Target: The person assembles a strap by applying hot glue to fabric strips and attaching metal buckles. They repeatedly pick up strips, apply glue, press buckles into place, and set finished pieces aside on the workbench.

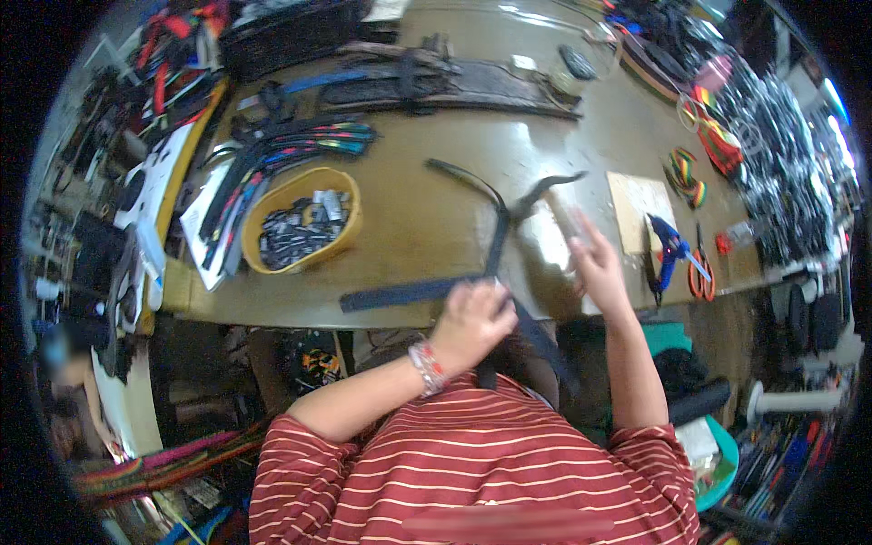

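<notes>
My left hand, wearing a bracelet, presses with bent fingers on black straps at the table's front edge. One flat dark strap runs out to the left from under it. Another black strap leads away across the table, with curved ends at its far side. A wide black strap end hangs over the edge beside my left hand. To the right, my right hand is raised and blurred, its fingers around a tan stick-like thing. Blur hides what kind of thing this is.
Left of the straps stands a yellow basket of small dark buckles. A blue glue gun and orange-handled scissors lie at the right, near a tan board. Several cords and a long dark board lie farther back.
</notes>
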{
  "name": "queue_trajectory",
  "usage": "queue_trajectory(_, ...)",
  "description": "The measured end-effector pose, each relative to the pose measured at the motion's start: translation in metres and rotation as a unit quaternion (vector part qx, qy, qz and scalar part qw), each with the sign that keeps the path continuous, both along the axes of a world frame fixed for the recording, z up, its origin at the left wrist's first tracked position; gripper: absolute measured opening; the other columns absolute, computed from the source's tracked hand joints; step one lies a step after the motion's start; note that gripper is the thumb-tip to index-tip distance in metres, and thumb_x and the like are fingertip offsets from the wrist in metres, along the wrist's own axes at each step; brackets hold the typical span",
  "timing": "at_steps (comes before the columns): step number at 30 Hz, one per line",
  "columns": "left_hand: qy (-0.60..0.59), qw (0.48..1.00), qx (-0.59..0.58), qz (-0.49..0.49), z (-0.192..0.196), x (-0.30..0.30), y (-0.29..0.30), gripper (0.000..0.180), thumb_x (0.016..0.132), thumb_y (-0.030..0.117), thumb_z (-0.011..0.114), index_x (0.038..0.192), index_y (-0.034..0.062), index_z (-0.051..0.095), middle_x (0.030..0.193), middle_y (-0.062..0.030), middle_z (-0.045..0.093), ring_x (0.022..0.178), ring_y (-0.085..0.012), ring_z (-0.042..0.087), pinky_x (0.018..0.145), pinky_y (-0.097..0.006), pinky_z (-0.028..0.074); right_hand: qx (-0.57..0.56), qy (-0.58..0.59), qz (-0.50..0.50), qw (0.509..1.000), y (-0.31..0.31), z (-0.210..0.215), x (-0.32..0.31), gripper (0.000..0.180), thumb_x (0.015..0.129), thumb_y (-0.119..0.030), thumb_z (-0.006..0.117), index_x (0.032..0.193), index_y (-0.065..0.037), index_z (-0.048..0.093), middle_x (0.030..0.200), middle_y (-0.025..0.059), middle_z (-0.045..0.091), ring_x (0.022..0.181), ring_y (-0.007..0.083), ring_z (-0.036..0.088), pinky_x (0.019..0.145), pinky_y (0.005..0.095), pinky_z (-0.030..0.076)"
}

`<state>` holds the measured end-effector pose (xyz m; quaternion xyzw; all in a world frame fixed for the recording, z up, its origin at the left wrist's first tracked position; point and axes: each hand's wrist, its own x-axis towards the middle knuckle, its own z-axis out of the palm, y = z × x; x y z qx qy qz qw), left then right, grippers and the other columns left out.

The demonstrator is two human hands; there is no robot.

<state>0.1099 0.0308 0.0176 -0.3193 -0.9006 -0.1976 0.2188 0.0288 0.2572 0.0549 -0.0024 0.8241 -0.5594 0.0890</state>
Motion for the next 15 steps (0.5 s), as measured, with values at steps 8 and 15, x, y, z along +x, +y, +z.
queue_trajectory(8, -0.285, 0.823, 0.491, 0.032, 0.094, -0.073, -0.062, 0.022, 0.09, 0.022, 0.062, 0.079, 0.0022, 0.061, 0.072, -0.0044, 0.065, 0.065, -0.0114, 0.063, 0.06, -0.025, 0.051, 0.341, 0.349, -0.184, 0.853, 0.046, -0.057, -0.047, 0.045, 0.088, -0.019, 0.061, 0.132, -0.019, 0.05, 0.099, 0.0153, 0.061, 0.091, 0.0338, 0.061, 0.076, 0.041, 0.048)
queue_trajectory(15, -0.278, 0.639, 0.717, 0.007, 0.102, -0.066, -0.094, 0.015, 0.091, 0.014, 0.06, 0.087, -0.0005, 0.059, 0.084, -0.0123, 0.065, 0.077, -0.0188, 0.067, 0.068, -0.025, 0.057, 0.352, 0.288, -0.171, 0.874, 0.038, -0.045, -0.038, 0.043, 0.088, -0.021, 0.061, 0.13, -0.017, 0.052, 0.101, 0.0153, 0.061, 0.092, 0.0327, 0.059, 0.079, 0.04, 0.047)
